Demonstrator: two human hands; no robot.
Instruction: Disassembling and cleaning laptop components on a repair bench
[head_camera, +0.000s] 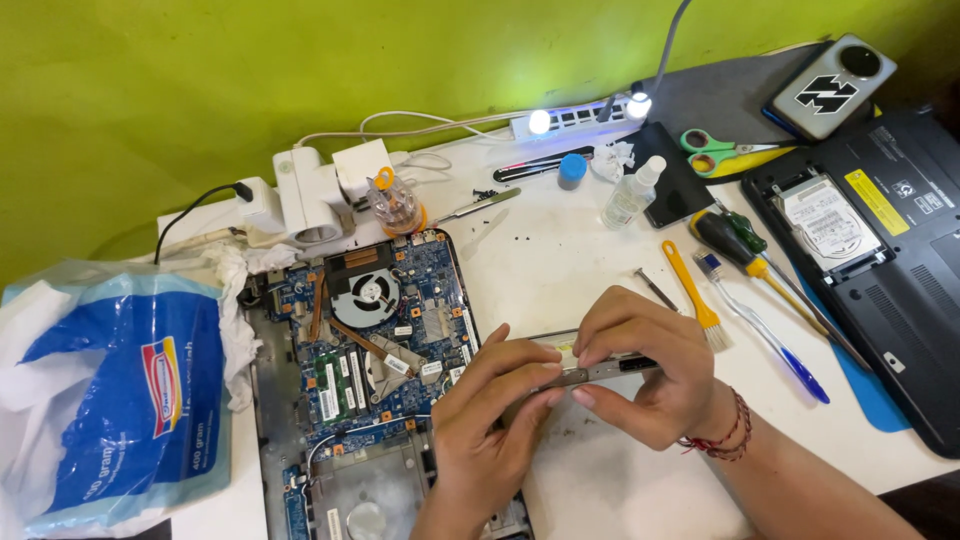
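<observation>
My left hand (487, 415) and my right hand (648, 370) both pinch a thin, flat grey metal drive (612, 368) held just above the white table (560, 260). My left fingers grip its left end, and my right fingers wrap over its middle and right part. Most of the drive is hidden under my fingers. To the left lies an opened laptop base with a blue circuit board (385, 335), its round fan (365, 297) and copper heat pipe exposed.
A blue and white plastic bag (120, 385) sits at the left. A yellow-handled brush (693, 290), screwdrivers (745, 250), a blue toothbrush (770, 340), green scissors (715, 152), a small bottle (632, 195) and a second open black laptop (880, 260) lie right. A lit power strip (575, 118) is behind.
</observation>
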